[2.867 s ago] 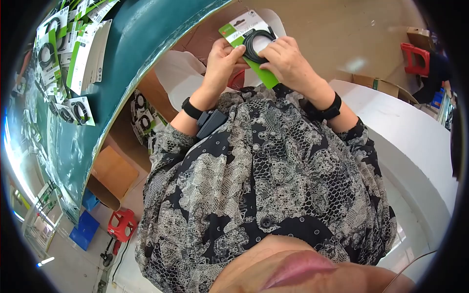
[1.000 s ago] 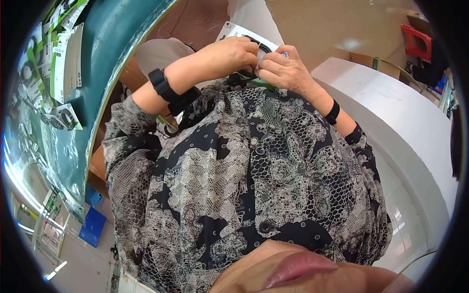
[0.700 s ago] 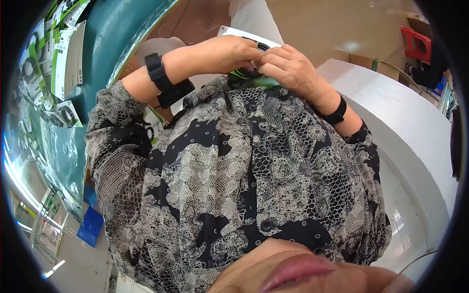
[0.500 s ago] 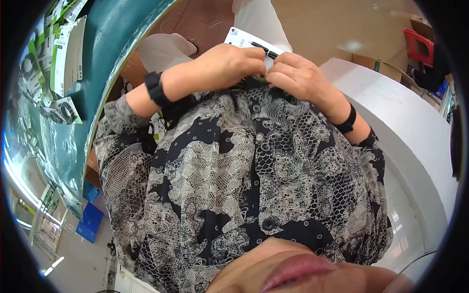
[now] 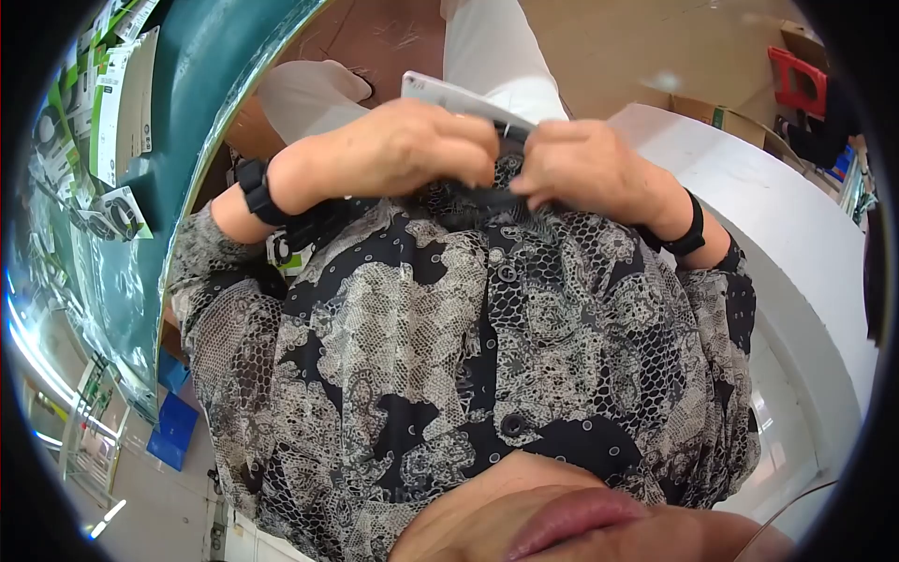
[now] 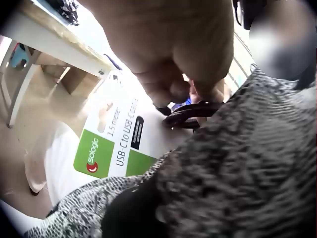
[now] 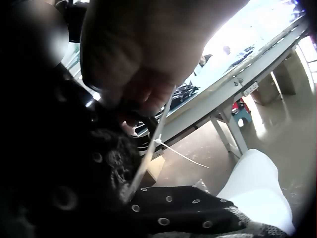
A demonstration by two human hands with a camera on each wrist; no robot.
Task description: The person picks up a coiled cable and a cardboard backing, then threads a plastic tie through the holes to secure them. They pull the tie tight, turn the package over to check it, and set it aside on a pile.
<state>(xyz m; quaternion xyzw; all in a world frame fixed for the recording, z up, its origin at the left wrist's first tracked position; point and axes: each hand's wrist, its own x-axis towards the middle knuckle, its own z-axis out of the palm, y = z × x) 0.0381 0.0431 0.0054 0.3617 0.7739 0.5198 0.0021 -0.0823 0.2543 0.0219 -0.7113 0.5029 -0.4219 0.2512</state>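
Note:
In front of the shirt, a printed cardboard package card (image 6: 124, 126) marked "USB-C to USB-C cable" carries a coiled black cable (image 6: 190, 113). The card (image 5: 440, 92) shows nearly edge-on in the head view. My left hand (image 5: 412, 145), blurred by motion, curls its fingers at the coil from the left. My right hand (image 5: 590, 169) pinches at the coil on the other side, thumb and fingertips bent inward. A thin white cable tie (image 7: 185, 156) sticks out past the card's edge in the right wrist view. The hands hide most of the coil.
A green-topped table (image 5: 192, 103) at the left bears a heap of packaged cables (image 5: 122, 103). A white curved surface (image 5: 740, 197) lies at the right. Cardboard boxes (image 5: 712, 117) and a red stool (image 5: 798, 82) are on the floor beyond.
My left hand has gone from the card's edge to the coil. The card, earlier face-on, has tipped nearly edge-on. Over the last half second both hands have come nearer the body.

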